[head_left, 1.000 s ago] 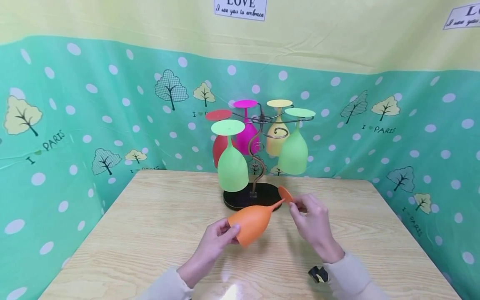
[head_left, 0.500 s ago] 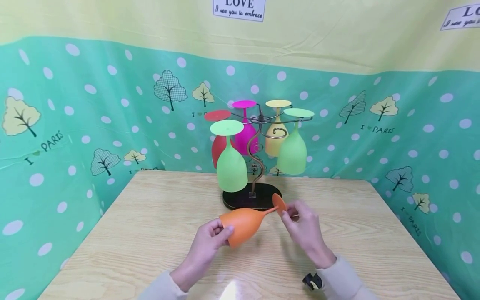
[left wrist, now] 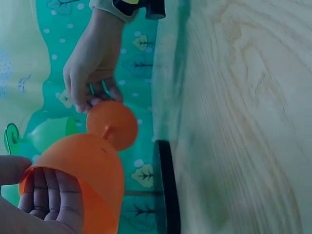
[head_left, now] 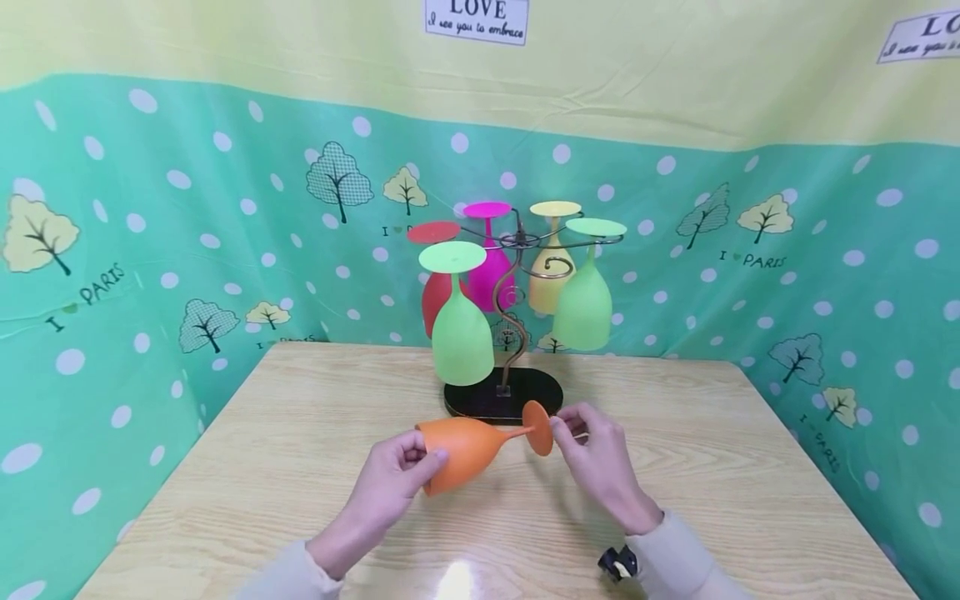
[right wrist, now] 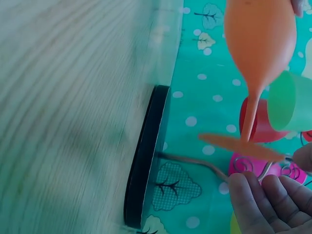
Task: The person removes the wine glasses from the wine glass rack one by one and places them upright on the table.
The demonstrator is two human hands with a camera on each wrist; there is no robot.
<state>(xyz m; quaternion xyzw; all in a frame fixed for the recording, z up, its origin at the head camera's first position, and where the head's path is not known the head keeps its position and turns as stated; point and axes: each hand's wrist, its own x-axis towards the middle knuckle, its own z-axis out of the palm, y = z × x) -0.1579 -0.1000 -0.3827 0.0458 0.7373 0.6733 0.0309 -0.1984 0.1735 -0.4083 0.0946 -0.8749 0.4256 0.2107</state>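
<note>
An orange wine glass [head_left: 463,448] lies sideways in the air, above the front of the table, its bowl to the left. My left hand [head_left: 384,483] grips the bowl by its rim; the left wrist view shows several fingers inside the bowl [left wrist: 100,170] and the thumb outside. At the other end, my right hand [head_left: 602,460] pinches the edge of the round foot [head_left: 537,428]. Just behind is a metal glass rack with a black oval base [head_left: 498,407]. Upside-down glasses hang from it: red [head_left: 437,296], magenta [head_left: 491,279], yellow [head_left: 551,287] and two green, one front left [head_left: 462,346], one right [head_left: 585,308].
The rack's curved stem [head_left: 512,337] rises from the base to wire arms [head_left: 588,243] holding the glasses. Under everything is a light wood table [head_left: 300,433]. A patterned cloth [head_left: 247,183] hangs behind and at both sides. The right wrist bears a black device [head_left: 618,564].
Both hands have carried the orange glass left. Its foot has come down and the glass now lies nearer to level, with the foot turned more toward the camera. The hung glasses stay put.
</note>
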